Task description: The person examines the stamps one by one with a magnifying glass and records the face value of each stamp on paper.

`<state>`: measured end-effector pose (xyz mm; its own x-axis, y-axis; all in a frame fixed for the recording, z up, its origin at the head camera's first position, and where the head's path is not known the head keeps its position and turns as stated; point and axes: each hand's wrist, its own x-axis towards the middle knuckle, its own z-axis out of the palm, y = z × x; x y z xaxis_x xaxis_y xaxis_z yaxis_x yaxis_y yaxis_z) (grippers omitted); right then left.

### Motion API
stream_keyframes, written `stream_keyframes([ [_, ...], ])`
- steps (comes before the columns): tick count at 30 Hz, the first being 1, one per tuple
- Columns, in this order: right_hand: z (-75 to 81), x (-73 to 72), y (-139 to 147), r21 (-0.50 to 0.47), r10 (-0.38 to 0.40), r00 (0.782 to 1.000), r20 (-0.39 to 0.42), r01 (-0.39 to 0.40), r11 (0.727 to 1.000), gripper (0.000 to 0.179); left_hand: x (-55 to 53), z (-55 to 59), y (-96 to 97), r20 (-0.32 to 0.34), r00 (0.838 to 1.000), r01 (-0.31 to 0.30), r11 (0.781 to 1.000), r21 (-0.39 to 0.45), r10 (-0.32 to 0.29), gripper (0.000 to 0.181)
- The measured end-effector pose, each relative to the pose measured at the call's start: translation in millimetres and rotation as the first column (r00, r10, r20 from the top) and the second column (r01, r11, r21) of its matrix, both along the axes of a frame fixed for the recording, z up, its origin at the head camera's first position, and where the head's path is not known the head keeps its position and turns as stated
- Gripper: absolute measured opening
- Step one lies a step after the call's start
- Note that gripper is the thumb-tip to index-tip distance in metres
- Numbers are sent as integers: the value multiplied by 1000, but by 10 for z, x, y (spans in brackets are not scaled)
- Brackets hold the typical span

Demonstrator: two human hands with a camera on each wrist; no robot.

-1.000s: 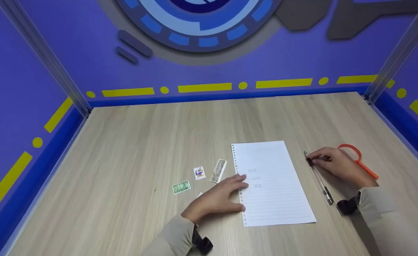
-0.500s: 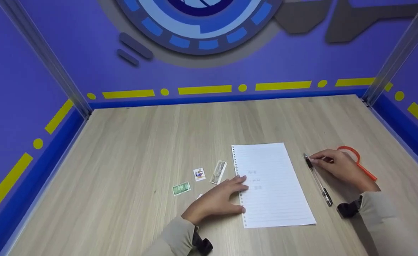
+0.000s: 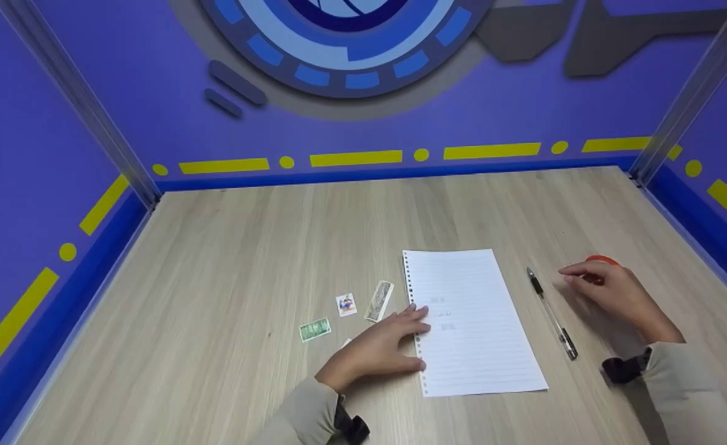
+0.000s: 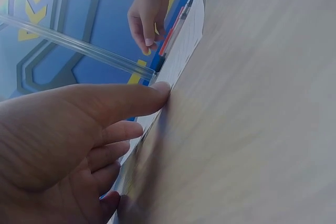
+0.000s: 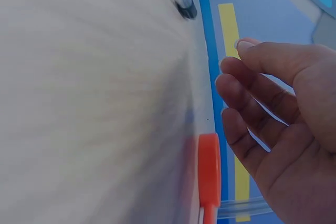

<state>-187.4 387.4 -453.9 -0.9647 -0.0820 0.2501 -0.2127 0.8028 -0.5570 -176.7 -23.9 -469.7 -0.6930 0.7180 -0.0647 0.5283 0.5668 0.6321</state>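
Note:
A lined sheet of paper [image 3: 474, 346] with punched holes lies flat in the head view, bearing a few faint marks. My left hand [image 3: 378, 346] rests on its left edge, fingers spread, thumb touching the margin. Just right of the sheet lies a pen [image 3: 551, 315] with a black grip, which nothing holds. My right hand [image 3: 616, 296] hovers to the right of the pen, its fingers loosely bent with nothing between them, as the right wrist view confirms. Beneath and behind that hand is an orange-rimmed magnifying glass [image 5: 209, 169], mostly hidden in the head view.
Left of the paper lie a green stamp [image 3: 315, 329], a stamp with a small figure [image 3: 346, 304] and a long narrow stamp [image 3: 380, 301]. A white corner [image 3: 347, 341] peeks out by the left wrist. Blue printed panels [image 3: 363, 136] wall the wooden table.
My right hand has let go of the pen's front end and drawn back to the right, now covering most of the magnifying glass. The left hand stays on the paper.

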Motion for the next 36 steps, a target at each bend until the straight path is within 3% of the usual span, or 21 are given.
stream_keyframes([
  [5,47,46,67,-3,-32,999,-9,32,999,21,2,3,2,13,1000,-4,1000,-2,4,59],
  [9,83,75,126,2,-93,995,32,93,996,27,5,5,1,22,1000,-13,1000,1,13,59],
  [15,98,123,237,8,-223,969,105,223,975,42,1,5,-3,32,999,-19,1000,-1,19,60],
  [19,79,152,324,28,-272,953,130,271,962,42,-2,2,-6,28,999,-19,1000,-4,20,60],
  [27,4,189,448,-4,-313,934,174,319,948,57,4,16,-3,12,1000,-29,999,33,29,56],
  [36,-51,186,502,1,-352,911,213,360,933,67,-22,145,-28,-42,996,-74,994,76,78,46],
])
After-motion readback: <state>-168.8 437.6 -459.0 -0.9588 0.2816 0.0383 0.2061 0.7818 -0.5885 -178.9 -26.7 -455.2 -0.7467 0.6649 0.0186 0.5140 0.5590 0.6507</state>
